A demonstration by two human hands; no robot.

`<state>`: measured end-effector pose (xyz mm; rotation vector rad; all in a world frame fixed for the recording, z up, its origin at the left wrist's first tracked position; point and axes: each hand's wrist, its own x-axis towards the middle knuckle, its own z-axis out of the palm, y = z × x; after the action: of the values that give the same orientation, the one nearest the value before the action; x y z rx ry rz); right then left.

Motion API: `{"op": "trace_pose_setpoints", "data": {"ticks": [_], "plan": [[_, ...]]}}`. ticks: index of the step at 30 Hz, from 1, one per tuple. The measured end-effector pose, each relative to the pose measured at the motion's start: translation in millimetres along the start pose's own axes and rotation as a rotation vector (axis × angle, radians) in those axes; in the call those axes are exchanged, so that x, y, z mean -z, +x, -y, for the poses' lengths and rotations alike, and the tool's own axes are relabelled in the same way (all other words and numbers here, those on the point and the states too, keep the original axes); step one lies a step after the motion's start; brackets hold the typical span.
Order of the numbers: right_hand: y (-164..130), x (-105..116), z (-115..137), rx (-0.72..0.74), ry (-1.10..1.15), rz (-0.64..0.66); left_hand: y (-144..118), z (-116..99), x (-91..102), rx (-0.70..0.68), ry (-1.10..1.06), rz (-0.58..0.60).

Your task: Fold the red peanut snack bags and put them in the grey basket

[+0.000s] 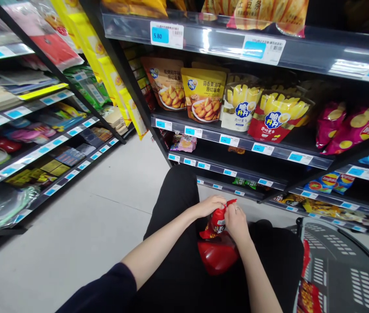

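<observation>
My left hand (213,205) is closed on the upper edge of a red snack bag (217,221) above my lap. Close beside it, my right hand (235,217) grips the same bag near its top right corner, with a ring on one finger. The bag hangs upright between my knees, its printed side partly showing. Just below it lies a glossy dark red package (218,256), whose kind I cannot make out. My fingertips partly cover the bag's top edge.
A grey shopping basket (344,269) with red snack packets (310,295) stands at my right. In front, a snack shelf (200,126) holds yellow pouches (204,95) and red fries packs (277,117). Stocked shelves (31,158) line the left, across a pale floor (106,208).
</observation>
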<state>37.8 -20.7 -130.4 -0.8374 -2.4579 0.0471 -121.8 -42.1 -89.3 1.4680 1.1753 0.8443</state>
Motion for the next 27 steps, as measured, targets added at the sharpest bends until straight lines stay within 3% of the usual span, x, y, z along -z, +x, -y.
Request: {"op": "trace_pose_setpoints", "data": {"ticks": [9, 16, 19, 24, 27], "plan": [[8.8, 6.4, 7.1, 0.021, -0.238, 0.158, 1.0, 9.2, -4.2, 0.005, 0.024, -0.025], [1.7, 4.2, -10.7, -0.180, 0.078, 0.074, 4.7, 5.0, -5.8, 0.011, 0.099, -0.016], [0.8, 6.1, -9.2, -0.208, 0.068, 0.099, 6.3, 4.0, -4.6, 0.006, 0.116, -0.001], [0.0, 4.5, -0.6, -0.123, -0.163, 0.160, 7.0, 5.2, -3.9, 0.023, 0.118, 0.003], [0.2, 3.7, -0.3, -0.059, -0.215, 0.140, 6.8, 8.6, -4.5, 0.029, 0.032, -0.115]]}}
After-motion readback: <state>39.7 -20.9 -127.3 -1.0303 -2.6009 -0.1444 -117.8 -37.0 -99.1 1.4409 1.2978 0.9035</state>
